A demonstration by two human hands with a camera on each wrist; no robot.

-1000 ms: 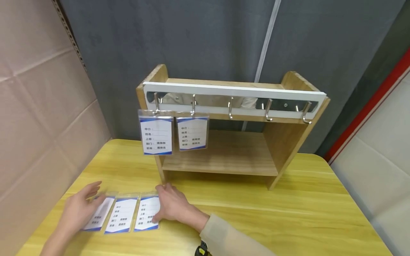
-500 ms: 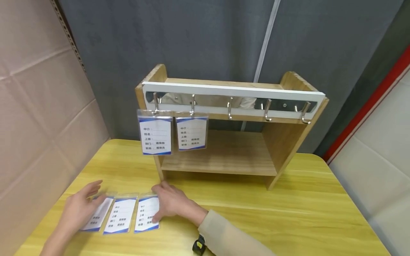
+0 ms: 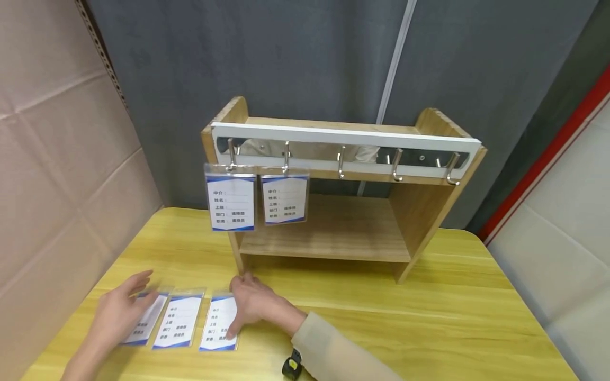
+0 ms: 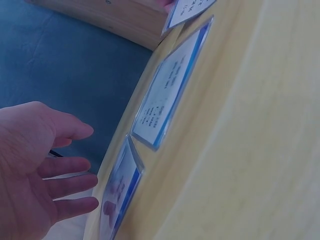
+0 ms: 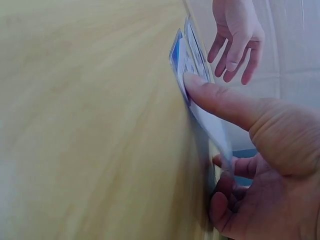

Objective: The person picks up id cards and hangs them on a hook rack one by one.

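My right hand grips the rightmost of three badge cards in clear sleeves, the right badge. In the right wrist view the thumb lies on its printed face and the fingers curl at its far edge. That badge tilts up a little from the table. My left hand, fingers relaxed and apart, hovers over the left badge, partly covering it in the head view. Between them the middle badge lies flat. In the left wrist view my left hand holds nothing.
A wooden shelf stands at the back of the yellow wood-grain table. Across its top front runs a white rail with several metal hooks. Two badges hang from the leftmost hooks. A pale wall panel borders the left side.
The right badge has shifted slightly toward me and away from the middle one, with my right hand on it. My left hand has stayed almost still.
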